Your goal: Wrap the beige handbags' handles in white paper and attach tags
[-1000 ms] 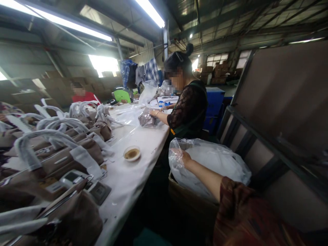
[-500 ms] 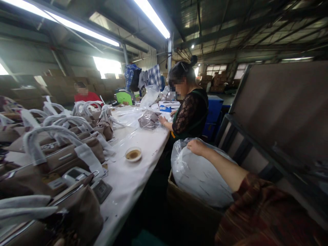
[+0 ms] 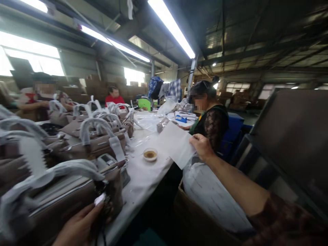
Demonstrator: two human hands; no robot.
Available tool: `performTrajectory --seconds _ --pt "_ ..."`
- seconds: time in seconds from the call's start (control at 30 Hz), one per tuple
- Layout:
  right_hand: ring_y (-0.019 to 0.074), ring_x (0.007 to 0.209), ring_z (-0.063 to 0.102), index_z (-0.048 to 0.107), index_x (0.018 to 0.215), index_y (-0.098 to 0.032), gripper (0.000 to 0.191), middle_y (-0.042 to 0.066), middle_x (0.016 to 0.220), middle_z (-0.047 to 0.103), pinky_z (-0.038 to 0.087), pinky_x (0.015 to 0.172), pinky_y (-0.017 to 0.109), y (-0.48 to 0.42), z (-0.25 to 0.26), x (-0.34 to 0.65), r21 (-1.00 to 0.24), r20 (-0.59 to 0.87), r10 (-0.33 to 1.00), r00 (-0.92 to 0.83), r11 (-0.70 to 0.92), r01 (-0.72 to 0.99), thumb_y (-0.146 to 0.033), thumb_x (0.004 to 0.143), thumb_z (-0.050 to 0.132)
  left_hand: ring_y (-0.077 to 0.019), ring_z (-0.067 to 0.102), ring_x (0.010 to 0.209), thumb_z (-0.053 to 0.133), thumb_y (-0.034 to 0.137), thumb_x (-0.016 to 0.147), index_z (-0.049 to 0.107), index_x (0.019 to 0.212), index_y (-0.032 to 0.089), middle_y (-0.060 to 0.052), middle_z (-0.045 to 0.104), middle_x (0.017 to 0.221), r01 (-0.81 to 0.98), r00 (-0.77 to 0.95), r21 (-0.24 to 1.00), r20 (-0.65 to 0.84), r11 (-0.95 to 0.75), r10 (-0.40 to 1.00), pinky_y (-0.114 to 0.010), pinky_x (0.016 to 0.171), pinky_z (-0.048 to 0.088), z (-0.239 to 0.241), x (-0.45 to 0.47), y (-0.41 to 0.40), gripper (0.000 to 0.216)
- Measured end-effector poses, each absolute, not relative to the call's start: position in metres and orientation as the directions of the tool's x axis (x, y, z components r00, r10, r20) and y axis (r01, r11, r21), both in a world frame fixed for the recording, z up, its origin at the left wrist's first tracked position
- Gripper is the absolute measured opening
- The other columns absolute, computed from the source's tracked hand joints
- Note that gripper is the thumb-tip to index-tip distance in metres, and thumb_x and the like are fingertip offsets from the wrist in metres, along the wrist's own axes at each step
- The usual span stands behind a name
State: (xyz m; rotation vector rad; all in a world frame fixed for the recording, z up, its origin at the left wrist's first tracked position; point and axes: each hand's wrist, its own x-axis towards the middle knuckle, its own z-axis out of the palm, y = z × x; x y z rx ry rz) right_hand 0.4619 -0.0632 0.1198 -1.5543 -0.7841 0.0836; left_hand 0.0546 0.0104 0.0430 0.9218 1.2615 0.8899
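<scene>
My right hand (image 3: 203, 147) pinches one corner of a thin white sheet (image 3: 175, 141), held out over the table's edge. Below that hand, a large clear plastic bag (image 3: 212, 191) with white contents stands in a cardboard box (image 3: 189, 205). At lower left, my left hand (image 3: 80, 223) is closed on a dark hanging charm at the near taupe handbag (image 3: 61, 205). A small shiny whitish patch shows by the thumb. White wrapping covers this handbag's handles (image 3: 69, 167).
More handbags (image 3: 102, 140) with wrapped handles crowd the table's left side. A small dish of brown liquid (image 3: 150, 154) sits on the white table (image 3: 143, 177). A co-worker (image 3: 210, 119) is at the right edge; two others are across the table. A large brown panel (image 3: 294, 130) stands right.
My right hand has lifted from the plastic bag and now holds a white sheet. My left hand has come further into view at the near handbag. The view has swung left.
</scene>
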Motion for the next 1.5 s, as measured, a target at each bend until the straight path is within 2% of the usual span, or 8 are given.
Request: performTrajectory --seconds 0.23,0.43,0.7,0.87,1.07,1.27,1.37,1.5 --pt "0.0112 0.049 0.048 0.055 0.080 -0.020 0.027 -0.004 0.062 0.058 0.038 0.046 0.022 -0.056 0.037 0.293 -0.972 -0.002 0.883 0.470 0.109 -0.208 -0.037 0.069 0.073 -0.0189 0.071 0.076 0.064 0.015 0.083 0.067 0.090 0.009 -0.014 0.072 0.095 -0.251 0.449 0.757 -0.461 0.604 0.765 -0.024 0.056 0.057 0.036 0.038 0.008 0.009" --pt "0.0223 0.077 0.067 0.067 0.097 -0.020 0.031 0.007 0.090 0.073 0.052 0.069 0.033 -0.078 0.008 0.244 -0.849 0.004 0.989 0.150 0.082 -0.522 -0.029 0.067 0.073 -0.0108 0.059 0.055 0.075 0.020 0.076 0.064 0.082 0.013 -0.001 0.063 0.069 -0.238 0.529 0.721 -0.465 0.650 0.710 -0.032 0.061 0.059 0.030 0.033 0.009 0.015" --pt "0.0311 0.102 0.066 0.068 0.117 -0.017 0.055 0.011 0.112 0.072 0.048 0.092 0.043 -0.089 -0.022 0.276 -0.914 -0.023 0.962 -0.273 -0.131 -0.383 -0.029 0.065 0.079 -0.0107 0.057 0.055 0.085 0.030 0.065 0.068 0.082 0.011 -0.002 0.063 0.070 -0.178 0.502 0.754 -0.483 0.633 0.717 -0.027 0.054 0.055 0.020 0.030 0.011 0.030" --pt "0.0319 0.118 0.059 0.067 0.117 -0.021 0.048 0.011 0.123 0.067 0.042 0.103 0.048 -0.062 0.000 0.293 -0.767 -0.159 0.984 -0.087 -0.178 -0.617 -0.045 0.075 0.071 -0.0108 0.057 0.059 0.085 0.041 0.062 0.069 0.082 0.010 -0.003 0.062 0.071 -0.103 0.459 0.815 -0.470 0.571 0.754 -0.026 0.056 0.054 0.016 0.033 0.006 0.041" --pt "0.0369 0.133 0.044 0.062 0.126 -0.022 0.073 0.014 0.136 0.057 0.033 0.109 0.056 -0.058 0.023 0.284 -0.652 0.024 0.992 -0.121 -0.076 -0.754 -0.065 0.068 0.071 -0.0113 0.056 0.058 0.086 0.046 0.058 0.069 0.080 0.010 -0.004 0.063 0.072 -0.095 0.308 0.856 -0.461 0.509 0.833 -0.027 0.056 0.053 0.018 0.044 0.002 0.045" --pt "0.0330 0.111 0.063 0.071 0.109 -0.021 0.047 0.012 0.122 0.068 0.052 0.089 0.047 -0.048 0.014 0.255 -0.764 -0.197 0.968 0.153 -0.054 -0.643 -0.038 0.067 0.083 -0.0116 0.055 0.056 0.079 0.038 0.068 0.068 0.080 0.009 -0.004 0.063 0.071 -0.021 0.219 0.880 -0.460 0.475 0.861 -0.030 0.056 0.054 0.023 0.052 0.002 0.033" --pt "0.0297 0.100 0.067 0.075 0.100 -0.020 0.039 0.010 0.114 0.071 0.058 0.071 0.037 -0.035 0.005 0.263 -0.855 -0.163 0.936 0.311 0.023 -0.519 -0.039 0.067 0.082 -0.0108 0.054 0.054 0.075 0.031 0.073 0.068 0.084 0.010 -0.004 0.064 0.072 0.000 0.190 0.870 -0.484 0.493 0.854 -0.030 0.056 0.054 0.032 0.049 0.005 0.025" --pt "0.0209 0.073 0.068 0.077 0.095 -0.017 0.037 0.008 0.089 0.075 0.055 0.058 0.028 -0.040 -0.011 0.290 -0.969 -0.156 0.981 0.113 -0.130 -0.212 -0.044 0.070 0.079 -0.0123 0.059 0.058 0.076 0.026 0.071 0.068 0.082 0.011 -0.005 0.067 0.072 -0.032 0.183 0.829 -0.544 0.558 0.819 -0.025 0.056 0.050 0.044 0.042 0.009 0.020"
